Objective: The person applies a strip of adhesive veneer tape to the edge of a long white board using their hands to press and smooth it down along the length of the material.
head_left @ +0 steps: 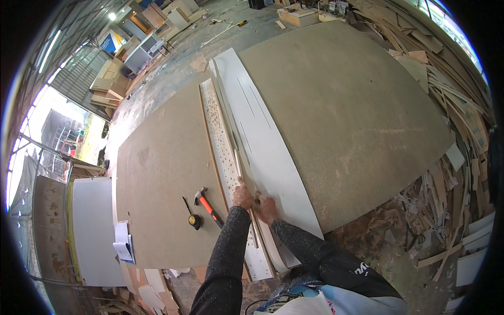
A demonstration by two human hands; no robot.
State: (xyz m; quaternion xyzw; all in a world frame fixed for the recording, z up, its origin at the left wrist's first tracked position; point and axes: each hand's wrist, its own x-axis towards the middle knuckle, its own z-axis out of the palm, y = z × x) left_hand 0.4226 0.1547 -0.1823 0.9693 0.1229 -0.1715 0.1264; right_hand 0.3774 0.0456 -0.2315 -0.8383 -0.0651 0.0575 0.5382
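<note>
My left hand (243,195) is closed with a thin pale strip (237,163) jutting out from its fingers, over a long narrow board (212,113) dotted with small brown spots. Close beside it, my right hand (266,209) has its fingers bent in at the edge of a long white panel (262,134); what they grip is hidden. Dark slots run along this panel. To the left of my hands a claw hammer (208,206) with an orange and black handle lies on the large brown sheet (163,152), next to a black and yellow tape measure (194,220).
Another large brown sheet (346,115) spreads to the right. Wood offcuts (446,121) are heaped along the right side. A notepad (123,242) lies at the left sheet's edge, near a white panel (93,231). Cabinet parts (113,79) and a wooden box (298,17) stand farther off.
</note>
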